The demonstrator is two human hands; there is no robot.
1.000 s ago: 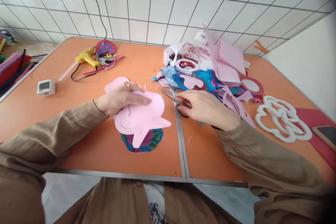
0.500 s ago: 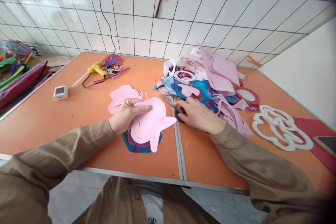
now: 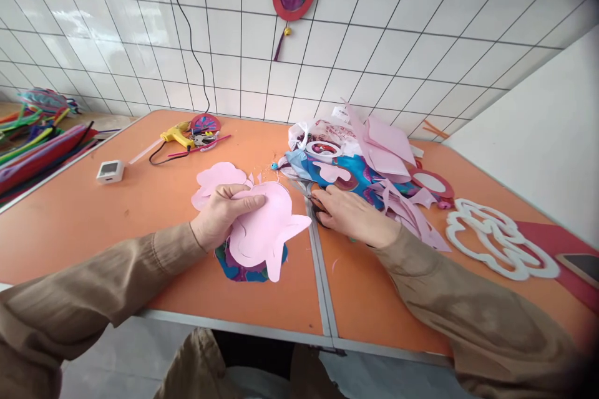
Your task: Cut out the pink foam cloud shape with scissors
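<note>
A pink foam or paper cutout (image 3: 269,218), rounded with two pointed tabs, is pinched between the thumb and fingers of my left hand (image 3: 222,215). Beneath it lies a blue and purple patterned cloth piece (image 3: 248,273), mostly covered. Another pink cloud-like cutout (image 3: 219,176) rests on the table just behind that hand. Near the table's centre seam, my right hand (image 3: 355,215) has its fingers curled on the black handles of a pair of scissors (image 3: 302,187). The blades point away to the left, and the fingers partly hide the handles.
Behind my right hand are patterned blue fabric (image 3: 360,168), pink sheets (image 3: 386,143) and pink offcuts (image 3: 412,215). White cloud-shaped frames (image 3: 503,243) lie at right. A yellow glue gun (image 3: 176,135) and a small white box (image 3: 110,171) sit at left on the orange table (image 3: 116,230).
The camera view has tilted up a little, showing more of the wall ornament. Both hands keep nearly the same positions, with the pink cutout and the scissors still in them.
</note>
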